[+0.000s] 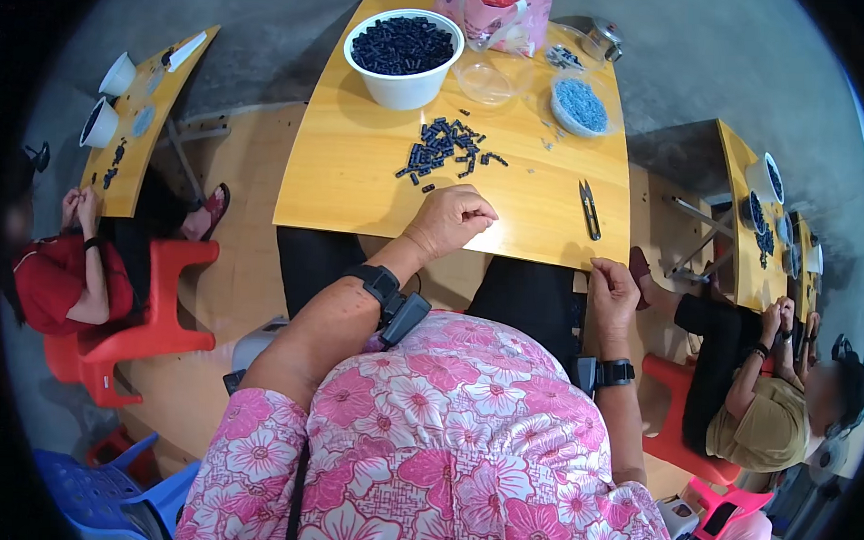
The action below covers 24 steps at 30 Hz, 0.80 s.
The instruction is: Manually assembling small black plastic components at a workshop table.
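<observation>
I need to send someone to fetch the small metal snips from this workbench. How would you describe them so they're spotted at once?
Start at the yellow wooden table in the middle, with the big white bowl at its far edge. Go to the near right corner, just beyond the right hand. The snips lie there alone: slim, silvery, pointed, unlike the small dark pieces heaped mid-table.

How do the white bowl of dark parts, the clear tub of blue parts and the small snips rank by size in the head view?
1. White bowl
2. Clear tub
3. Snips, clearly smallest though nearest the camera.
</observation>
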Tool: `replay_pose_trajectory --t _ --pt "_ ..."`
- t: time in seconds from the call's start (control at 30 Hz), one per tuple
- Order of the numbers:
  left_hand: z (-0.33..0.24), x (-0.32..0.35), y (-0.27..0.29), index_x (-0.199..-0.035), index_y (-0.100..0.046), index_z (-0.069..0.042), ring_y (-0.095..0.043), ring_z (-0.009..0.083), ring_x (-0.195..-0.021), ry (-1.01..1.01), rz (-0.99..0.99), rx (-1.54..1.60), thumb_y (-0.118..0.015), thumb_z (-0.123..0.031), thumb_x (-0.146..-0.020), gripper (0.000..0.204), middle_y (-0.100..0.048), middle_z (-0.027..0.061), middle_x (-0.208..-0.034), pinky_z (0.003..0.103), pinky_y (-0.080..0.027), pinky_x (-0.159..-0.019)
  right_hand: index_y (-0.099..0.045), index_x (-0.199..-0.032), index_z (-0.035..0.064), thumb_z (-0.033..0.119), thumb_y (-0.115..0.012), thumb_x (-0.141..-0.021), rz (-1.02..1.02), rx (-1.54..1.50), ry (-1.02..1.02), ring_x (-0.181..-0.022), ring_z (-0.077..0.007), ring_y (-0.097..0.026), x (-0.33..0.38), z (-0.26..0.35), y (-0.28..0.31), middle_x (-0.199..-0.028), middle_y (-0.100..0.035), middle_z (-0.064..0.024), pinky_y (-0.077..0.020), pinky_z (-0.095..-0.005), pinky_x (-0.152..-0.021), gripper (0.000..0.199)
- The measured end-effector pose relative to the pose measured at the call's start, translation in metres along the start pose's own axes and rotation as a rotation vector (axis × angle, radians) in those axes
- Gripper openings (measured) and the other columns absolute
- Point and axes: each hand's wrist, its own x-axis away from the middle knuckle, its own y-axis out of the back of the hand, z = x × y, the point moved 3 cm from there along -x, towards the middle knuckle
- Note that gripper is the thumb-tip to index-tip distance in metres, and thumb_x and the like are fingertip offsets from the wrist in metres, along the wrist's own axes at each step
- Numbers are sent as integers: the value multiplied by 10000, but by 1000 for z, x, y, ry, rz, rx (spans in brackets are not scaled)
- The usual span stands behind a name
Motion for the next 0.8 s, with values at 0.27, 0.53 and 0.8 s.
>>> replay_pose_trajectory --t 0.27,0.53,0.8 --pt "-1 0 -1 -819 -718 -33 -647 182 -700 16 -26 44 -702 -77 -782 61 -678 76 -802 288 -517 -646 -682 -948 0 -27 -627 -880 27 -10 -18 -666 -85 -594 -7 7 -3 -793 -615 -33 -481 -222 -610 92" --pt "-2 0 0 -814 -712 -26 -650 177 -688 -4 -18 36 -695 -61 -779 52 -676 78 -804 288 -522 -642 -685 -951 -7 -24 -632 -881 71 -66 -107 -673 -82 -593 -6 6 -11 -795 -617 -32 -480 -219 -611 90" --pt "-2 0 0 -811 -710 -24 -652 179 -685 -5 -27 37 -693 -62 -781 52 -675 80 -803 290 -524 -643 -686 -949 -8 -27 -632 -878 88 -74 -94 -695 -89 -593 -7 9 -18 -795 -623 -37 -485 -225 -632 91"
